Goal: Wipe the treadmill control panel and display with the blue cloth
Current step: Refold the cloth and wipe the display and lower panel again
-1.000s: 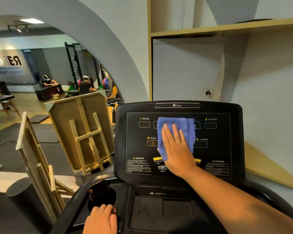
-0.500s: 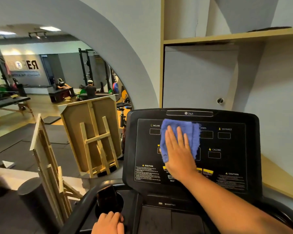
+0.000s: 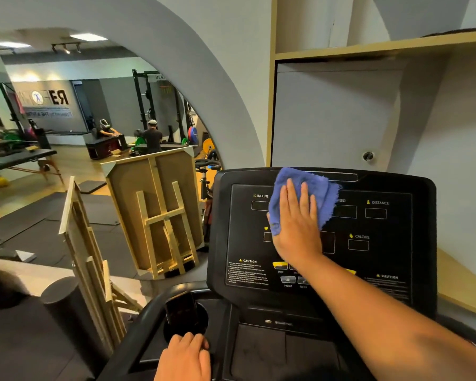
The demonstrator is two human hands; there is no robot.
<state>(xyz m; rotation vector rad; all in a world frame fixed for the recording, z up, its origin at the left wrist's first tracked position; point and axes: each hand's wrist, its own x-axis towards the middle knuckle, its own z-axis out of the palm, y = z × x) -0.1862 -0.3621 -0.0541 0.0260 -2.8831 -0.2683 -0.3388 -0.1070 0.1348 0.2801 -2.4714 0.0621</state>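
The fuzzy, crumpled blue cloth [image 3: 304, 198] lies on the upper middle of the glossy black control panel [image 3: 374, 243], pressed flat under the right hand [image 3: 297, 229] with straight fingers, while the left hand [image 3: 184, 358] rests curled on the smooth black handrail [image 3: 138, 336].

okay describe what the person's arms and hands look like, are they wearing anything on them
Both hands are bare: no gloves, rings or wristwatch show on the right hand or the left hand. The right forearm is uncovered along all that is in view, with no sleeve or band. Of the left arm only the hand shows, so any sleeve there cannot be told.
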